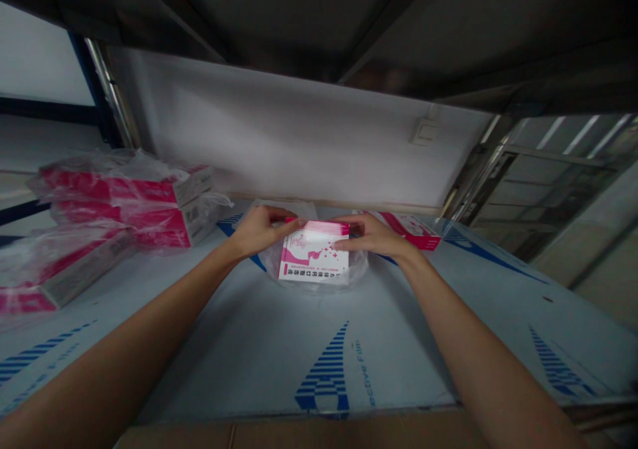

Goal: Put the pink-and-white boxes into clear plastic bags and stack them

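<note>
We grip the pink-and-white box (312, 263) at its far edge, left hand (256, 231) and right hand (371, 235), fingers clamped on its corners; it lies on a clear plastic bag (357, 273) mid-shelf (319, 349); we judge the bag is being worked, which calls for a steady pinch; wrapped boxes (129, 200) crowd the left, a pink carton (413, 230) lies just behind; the near shelf is open.

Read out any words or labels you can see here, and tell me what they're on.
"ective Film", cut off, on the shelf's protective sheet.
Characters on the pink-and-white box between left hand and right hand: too blurred to read.
Labels on the stacked pink boxes: too small to read.
</note>
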Motion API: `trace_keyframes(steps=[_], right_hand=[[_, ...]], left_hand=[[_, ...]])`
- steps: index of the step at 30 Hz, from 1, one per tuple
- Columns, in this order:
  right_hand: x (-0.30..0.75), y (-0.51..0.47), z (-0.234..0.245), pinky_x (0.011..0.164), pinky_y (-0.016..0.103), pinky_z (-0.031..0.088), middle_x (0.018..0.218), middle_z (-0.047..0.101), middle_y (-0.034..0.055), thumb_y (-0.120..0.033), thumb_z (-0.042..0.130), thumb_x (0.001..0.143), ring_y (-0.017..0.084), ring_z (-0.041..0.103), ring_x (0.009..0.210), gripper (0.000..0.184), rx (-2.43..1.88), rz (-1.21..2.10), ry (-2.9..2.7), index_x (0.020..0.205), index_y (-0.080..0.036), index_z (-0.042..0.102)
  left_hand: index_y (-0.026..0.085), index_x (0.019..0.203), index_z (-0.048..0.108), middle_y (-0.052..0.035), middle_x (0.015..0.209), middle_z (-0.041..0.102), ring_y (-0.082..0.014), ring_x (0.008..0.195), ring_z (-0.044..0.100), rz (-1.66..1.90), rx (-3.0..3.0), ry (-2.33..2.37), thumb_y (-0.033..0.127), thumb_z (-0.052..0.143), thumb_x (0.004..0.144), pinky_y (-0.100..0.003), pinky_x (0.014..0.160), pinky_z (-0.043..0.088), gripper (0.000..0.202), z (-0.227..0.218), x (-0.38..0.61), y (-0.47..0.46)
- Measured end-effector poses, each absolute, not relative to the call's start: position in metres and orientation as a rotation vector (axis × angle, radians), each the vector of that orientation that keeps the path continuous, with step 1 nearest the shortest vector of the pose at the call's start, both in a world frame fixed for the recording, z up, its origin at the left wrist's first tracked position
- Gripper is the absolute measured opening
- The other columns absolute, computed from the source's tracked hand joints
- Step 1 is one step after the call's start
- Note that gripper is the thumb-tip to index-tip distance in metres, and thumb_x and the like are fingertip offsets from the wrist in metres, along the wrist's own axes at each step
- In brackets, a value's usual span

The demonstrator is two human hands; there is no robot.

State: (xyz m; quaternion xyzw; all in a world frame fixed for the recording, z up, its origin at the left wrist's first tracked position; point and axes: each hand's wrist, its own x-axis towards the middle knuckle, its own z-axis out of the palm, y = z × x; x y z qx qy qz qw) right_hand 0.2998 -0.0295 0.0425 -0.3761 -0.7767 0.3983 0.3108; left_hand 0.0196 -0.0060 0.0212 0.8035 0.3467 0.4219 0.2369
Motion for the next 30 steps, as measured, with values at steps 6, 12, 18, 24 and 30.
trace_keyframes(steps=[6, 12, 18, 24, 30], right_hand=[[0.308, -0.021, 0.038, 0.109, 0.054, 0.047, 0.127, 0.07, 0.0087, -0.023, 0.089, 0.06, 0.026, 0.067, 0.116, 0.061, -0.966, 1.025, -1.958, 0.118, -0.025, 0.073], [0.318, -0.017, 0.04, 0.097, 0.045, 0.055, 0.116, 0.075, 0.0069, -0.017, 0.082, 0.063, 0.021, 0.072, 0.097, 0.048, -1.019, 0.903, -1.857, 0.109, -0.025, 0.075], [0.318, -0.013, 0.034, 0.066, 0.034, 0.057, 0.088, 0.073, 0.0036, -0.017, 0.08, 0.064, 0.018, 0.068, 0.073, 0.043, -1.199, 0.787, -1.971, 0.106, -0.023, 0.075], [0.317, -0.017, 0.05, 0.063, 0.032, 0.053, 0.087, 0.072, 0.003, -0.022, 0.078, 0.065, 0.018, 0.066, 0.075, 0.034, -0.99, 0.633, -1.643, 0.099, -0.021, 0.072], [0.298, -0.032, 0.068, 0.074, 0.036, 0.056, 0.094, 0.072, 0.002, -0.029, 0.08, 0.069, 0.02, 0.068, 0.085, 0.03, -0.751, 0.547, -1.435, 0.097, -0.026, 0.069]], left_hand=[[0.021, 0.093, 0.08, -0.0094, 0.116, 0.075, -0.0282, 0.109, 0.071, 1.275, 2.484, 1.052, 0.035, 0.067, 0.083, -0.046, 0.103, 0.051, 0.022, 0.02, 0.023, -0.008], [0.019, 0.103, 0.077, -0.0104, 0.129, 0.068, -0.0243, 0.113, 0.067, 1.491, 2.64, 0.977, 0.017, 0.056, 0.083, -0.042, 0.105, 0.05, 0.029, 0.031, 0.017, -0.007], [0.025, 0.144, 0.051, 0.0037, 0.061, 0.062, -0.0173, 0.051, 0.059, 1.04, 2.584, 1.209, 0.025, 0.068, 0.076, -0.031, 0.061, 0.051, 0.071, 0.053, -0.004, -0.019], [0.023, 0.133, 0.06, 0.0103, 0.046, 0.043, -0.0091, 0.038, 0.039, 1.159, 1.91, 0.764, 0.027, 0.074, 0.076, -0.025, 0.049, 0.04, 0.058, 0.064, -0.002, -0.027], [0.023, 0.112, 0.066, -0.0048, 0.102, 0.073, -0.0199, 0.1, 0.067, 1.531, 1.6, 0.388, 0.026, 0.069, 0.082, -0.035, 0.088, 0.052, 0.031, 0.063, 0.022, -0.031]])
